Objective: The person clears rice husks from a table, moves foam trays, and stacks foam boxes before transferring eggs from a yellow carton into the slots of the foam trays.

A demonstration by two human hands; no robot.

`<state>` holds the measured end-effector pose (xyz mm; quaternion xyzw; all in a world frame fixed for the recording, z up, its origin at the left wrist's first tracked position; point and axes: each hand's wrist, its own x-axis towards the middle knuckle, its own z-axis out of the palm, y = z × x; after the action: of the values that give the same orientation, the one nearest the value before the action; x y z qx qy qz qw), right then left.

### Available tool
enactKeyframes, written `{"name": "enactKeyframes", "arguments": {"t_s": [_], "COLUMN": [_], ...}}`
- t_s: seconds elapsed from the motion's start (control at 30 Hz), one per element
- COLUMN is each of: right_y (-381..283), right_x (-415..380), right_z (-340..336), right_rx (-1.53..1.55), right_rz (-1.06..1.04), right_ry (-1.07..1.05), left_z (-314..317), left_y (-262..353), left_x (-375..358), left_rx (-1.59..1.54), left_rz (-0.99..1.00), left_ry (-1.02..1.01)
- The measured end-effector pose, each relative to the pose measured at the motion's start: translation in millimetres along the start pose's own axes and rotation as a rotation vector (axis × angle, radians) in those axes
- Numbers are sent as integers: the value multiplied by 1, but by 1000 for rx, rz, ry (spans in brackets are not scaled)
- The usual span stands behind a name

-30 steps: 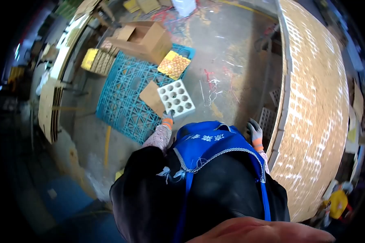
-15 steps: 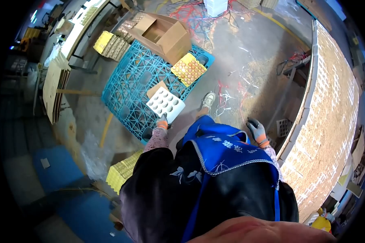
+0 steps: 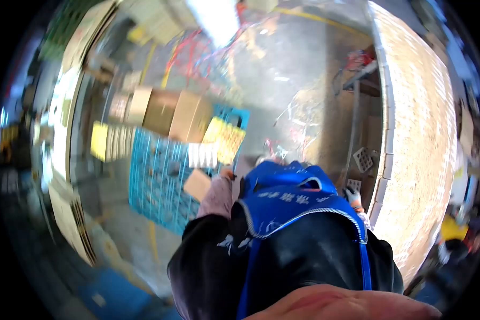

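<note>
My left hand (image 3: pixel 228 174), in a grey and orange glove, is closed at the lower right corner of a white egg tray (image 3: pixel 202 156) with round hollows. Seen steeply tilted, that tray is smeared by motion. A yellow egg tray (image 3: pixel 225 140) filled with eggs stands just beyond it on the blue plastic pallet (image 3: pixel 154 186). A small piece of cardboard (image 3: pixel 198 184) lies close to my left wrist. On the other side, my right hand (image 3: pixel 353 198), also gloved, is beside a small pale tray with holes (image 3: pixel 353 185). Its fingers are blurred, and any grip is hidden.
An open cardboard box (image 3: pixel 178 114) sits on the pallet's far end. Yellow stacked trays (image 3: pixel 112 142) stand left of it. A long tan board surface (image 3: pixel 416 133) runs along my right, with another holed tray (image 3: pixel 364 160) beneath. Loose red strings (image 3: pixel 189 58) litter the floor.
My view has swung, shifting the pallet lower and left. The white egg tray has tilted up towards the yellow one. My right hand has moved down beside the small pale tray.
</note>
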<state>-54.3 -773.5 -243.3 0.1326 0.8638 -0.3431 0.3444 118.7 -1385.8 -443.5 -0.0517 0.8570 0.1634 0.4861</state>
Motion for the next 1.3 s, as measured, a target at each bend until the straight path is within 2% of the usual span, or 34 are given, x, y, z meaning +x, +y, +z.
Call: {"name": "enactKeyframes", "arguments": {"t_s": [0.07,0.1,0.17,0.2,0.23,0.3,0.33,0.37,0.43,0.47,0.53,0.6,0.67,0.7,0.73,0.77,0.8,0.83,0.87,0.9,0.97,1.03,1.07,1.1,1.13,1.17,1.2,1.23,1.27,1.3], "right_y": [4,0,91,53,5,-82,-68,-61,-64,-89,-163,-212,-267,-294,-314,-336,-351,-365,-376,-387,-408,-430,-427,-428,-432,-441,-460,-459,-443,-446], "right_x": [10,17,89,87,88,98,134,170,237,256,291,336,370,383,398,410,423,441,461,482,530,584,619,639,661,679,693,710,733,745], "right_z": [21,29,71,61,39,-14,-19,-29,-60,-91,-157,-210,-267,-294,-317,-338,-352,-364,-373,-379,-396,-421,-408,-409,-412,-417,-424,-414,-385,-384], "right_rx": [-7,-24,-81,17,58,156,350,435,528,668,907,988,1037,1113,1189,1191,1174,1153,1169,1158,1164,1915,2027,2134,2224,2309,2301,2320,1445,990], "right_rz": [22,12,-32,66,72,188,124,66,40,75,93,9,-94,-132,-156,-175,-264,-352,-345,-428,-497,-28,74,18,97,179,318,334,112,21], "right_ry": [-49,-83,-104,23,48,263,383,414,440,374,291,277,256,242,186,150,150,152,164,178,220,-126,105,113,226,343,570,600,950,1009], "left_z": [-84,-133,-229,-276,-316,-383,-404,-416,-450,-470,-489,-550,-599,-627,-652,-660,-665,-689,-720,-752,-833,-933,-976,-1017,-1055,-1093,-1129,-1165,-1196,-1223], "left_y": [57,94,171,210,242,294,305,305,304,290,236,241,267,289,309,298,283,285,296,306,366,461,498,534,572,603,639,676,715,746], "left_x": [33,49,65,75,88,121,150,192,238,249,312,304,253,239,233,273,317,354,385,418,485,553,597,631,664,711,748,783,792,799], "left_rx": [-176,-443,-533,-577,-533,-1145,-1104,-1025,-481,-7,340,31,336,347,0,-611,-1212,-1192,-1220,-1243,-1244,-1250,-1322,-1307,-1293,-1166,-960,-750,-445,-618], "left_rz": [41,30,92,125,148,135,146,229,450,575,585,121,192,197,88,-169,-462,-463,-409,-355,-60,45,153,207,260,367,381,366,256,430], "left_ry": [134,232,284,309,309,-88,-89,-47,209,414,350,-28,68,63,16,-60,30,27,31,29,130,198,134,93,50,114,261,409,631,633]}}
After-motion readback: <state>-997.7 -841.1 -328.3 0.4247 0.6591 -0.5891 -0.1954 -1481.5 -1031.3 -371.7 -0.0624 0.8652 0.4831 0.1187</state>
